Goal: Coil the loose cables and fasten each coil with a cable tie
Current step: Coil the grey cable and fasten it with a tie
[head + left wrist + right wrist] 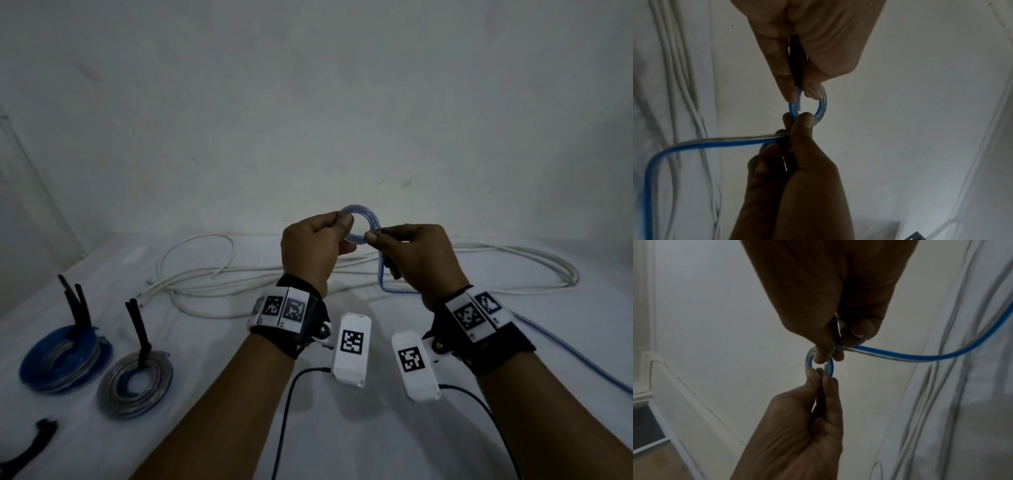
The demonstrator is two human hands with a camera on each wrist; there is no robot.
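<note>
From the head view, keep the first small loop of the blue cable (359, 224) tight between both hands, above the bench (212, 359), and feed the slack evenly. At the left wrist, your left hand (807, 48) pinches the loop's near side. At the right wrist, your right hand (830, 305) pinches the crossing, the tail trailing off to its right.
</note>
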